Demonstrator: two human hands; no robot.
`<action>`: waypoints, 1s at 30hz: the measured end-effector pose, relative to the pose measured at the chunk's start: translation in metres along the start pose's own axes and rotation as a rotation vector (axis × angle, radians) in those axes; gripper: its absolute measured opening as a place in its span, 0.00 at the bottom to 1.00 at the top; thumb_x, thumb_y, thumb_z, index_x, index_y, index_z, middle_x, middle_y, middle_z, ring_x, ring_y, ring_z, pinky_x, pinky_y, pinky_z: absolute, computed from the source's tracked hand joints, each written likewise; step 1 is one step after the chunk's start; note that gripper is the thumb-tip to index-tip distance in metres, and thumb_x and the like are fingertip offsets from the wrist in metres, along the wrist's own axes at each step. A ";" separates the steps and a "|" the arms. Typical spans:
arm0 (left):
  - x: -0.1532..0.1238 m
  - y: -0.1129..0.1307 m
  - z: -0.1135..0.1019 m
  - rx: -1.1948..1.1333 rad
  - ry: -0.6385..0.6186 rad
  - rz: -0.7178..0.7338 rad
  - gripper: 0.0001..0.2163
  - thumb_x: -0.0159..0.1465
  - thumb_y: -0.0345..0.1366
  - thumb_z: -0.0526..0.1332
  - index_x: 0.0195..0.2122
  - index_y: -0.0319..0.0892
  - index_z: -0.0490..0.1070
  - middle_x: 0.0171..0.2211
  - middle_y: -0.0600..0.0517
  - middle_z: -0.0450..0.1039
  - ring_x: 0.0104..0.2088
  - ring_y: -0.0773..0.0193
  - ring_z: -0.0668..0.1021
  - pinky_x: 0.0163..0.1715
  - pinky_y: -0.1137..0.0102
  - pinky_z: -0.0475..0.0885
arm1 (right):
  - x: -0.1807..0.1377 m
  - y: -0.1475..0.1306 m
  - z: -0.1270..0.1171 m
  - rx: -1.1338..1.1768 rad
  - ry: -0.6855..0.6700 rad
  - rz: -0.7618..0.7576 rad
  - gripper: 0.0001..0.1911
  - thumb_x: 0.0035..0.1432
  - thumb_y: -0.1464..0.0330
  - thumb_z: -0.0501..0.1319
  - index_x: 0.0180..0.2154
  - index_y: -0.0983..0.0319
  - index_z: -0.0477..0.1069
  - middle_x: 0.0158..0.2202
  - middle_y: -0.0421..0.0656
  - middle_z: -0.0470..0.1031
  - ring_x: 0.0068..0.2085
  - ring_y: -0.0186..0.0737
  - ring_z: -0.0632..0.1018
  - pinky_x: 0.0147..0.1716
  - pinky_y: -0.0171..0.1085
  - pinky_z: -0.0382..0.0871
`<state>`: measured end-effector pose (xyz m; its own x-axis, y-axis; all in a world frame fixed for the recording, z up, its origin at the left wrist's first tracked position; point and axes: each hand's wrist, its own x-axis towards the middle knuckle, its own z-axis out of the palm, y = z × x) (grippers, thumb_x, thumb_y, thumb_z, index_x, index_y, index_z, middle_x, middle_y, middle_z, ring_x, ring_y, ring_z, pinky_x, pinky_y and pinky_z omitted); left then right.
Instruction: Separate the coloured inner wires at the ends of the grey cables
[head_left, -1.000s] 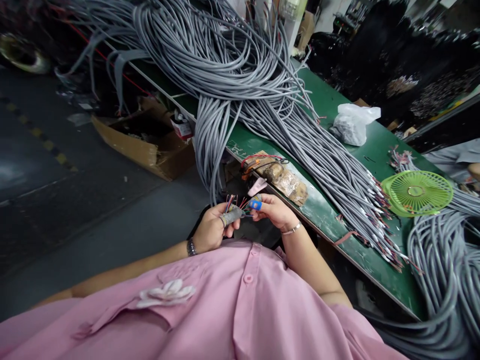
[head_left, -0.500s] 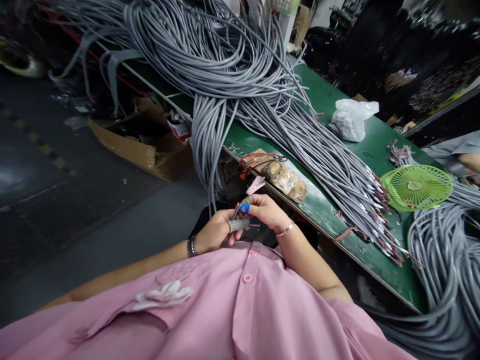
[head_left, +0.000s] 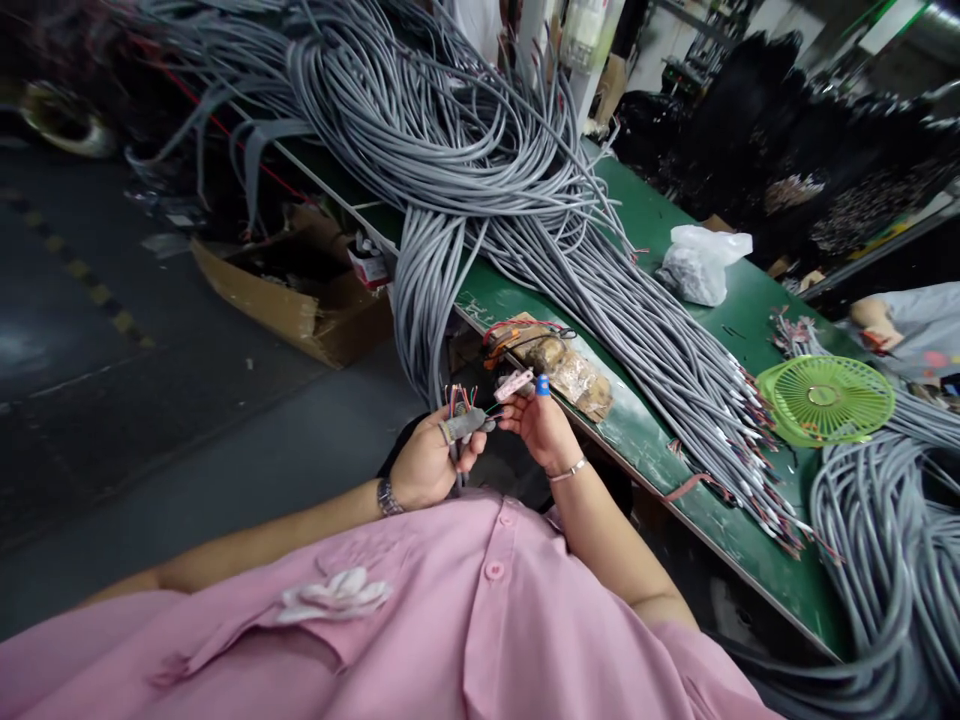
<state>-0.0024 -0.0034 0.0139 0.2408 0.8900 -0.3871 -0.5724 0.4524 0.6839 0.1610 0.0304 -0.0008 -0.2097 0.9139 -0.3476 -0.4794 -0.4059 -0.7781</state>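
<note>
**L hand (head_left: 426,460) on grey cable (head_left: 460,480), R hand (head_left: 546,432) just beside**

Hands apart but close, in front of pink shirt (head_left: 480,620), just off near edge of green table (head_left: 649,205). L hand clamped on cable nr its end; thin coloured wires (head_left: 460,398) fan up past the fingers, a few pointing twd R hand. Grey wrap (head_left: 463,424) on L thumb. R hand: fingers loosely curled, thumb raised w/ blue tape (head_left: 542,385) on tip; can't tell if fingertips pinch a wire. Small pink item (head_left: 514,386) right by R fingers; can't tell if touched.

On table: taped brown lump (head_left: 574,370) at near edge, red wire + orange bits at its L end. Behind it, big pile of grey cables (head_left: 450,150), some hanging over the edge, a long bunch running R w/ stripped ends. Beyond: white plastic bag (head_left: 705,262). Farther R, green fan (head_left: 825,398), more cable coils (head_left: 870,530) below it. Co-worker's arm (head_left: 874,318) nr R side. Open cardboard box (head_left: 259,305) on floor, L.
</note>
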 end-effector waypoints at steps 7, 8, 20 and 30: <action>0.004 0.001 0.000 0.092 -0.037 0.004 0.11 0.53 0.39 0.68 0.31 0.39 0.70 0.18 0.55 0.70 0.13 0.73 0.66 0.09 0.78 0.56 | 0.006 0.004 0.017 -0.144 0.125 -0.226 0.23 0.53 0.47 0.60 0.33 0.61 0.72 0.27 0.40 0.72 0.25 0.31 0.69 0.27 0.32 0.66; 0.004 0.001 -0.001 0.123 -0.049 0.003 0.11 0.54 0.39 0.67 0.31 0.38 0.70 0.17 0.55 0.70 0.12 0.73 0.65 0.09 0.78 0.55 | 0.006 0.006 0.017 -0.195 0.176 -0.277 0.24 0.55 0.46 0.58 0.31 0.61 0.72 0.26 0.40 0.71 0.25 0.31 0.69 0.27 0.32 0.65; 0.012 -0.002 0.001 0.206 -0.104 -0.020 0.10 0.54 0.39 0.66 0.32 0.39 0.71 0.15 0.56 0.68 0.11 0.72 0.64 0.08 0.77 0.54 | 0.018 0.010 0.018 0.151 0.127 -0.114 0.23 0.52 0.47 0.62 0.33 0.62 0.71 0.28 0.40 0.72 0.26 0.30 0.69 0.25 0.30 0.66; 0.012 -0.005 0.000 0.251 -0.082 -0.021 0.09 0.54 0.39 0.66 0.31 0.39 0.71 0.15 0.55 0.69 0.11 0.72 0.64 0.09 0.77 0.53 | 0.019 0.012 0.020 0.164 0.161 -0.106 0.25 0.53 0.44 0.59 0.33 0.61 0.70 0.27 0.40 0.71 0.26 0.31 0.70 0.24 0.30 0.66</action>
<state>0.0035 0.0055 0.0060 0.3193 0.8772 -0.3585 -0.3569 0.4618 0.8120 0.1341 0.0432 -0.0063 -0.0188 0.9338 -0.3574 -0.6265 -0.2896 -0.7236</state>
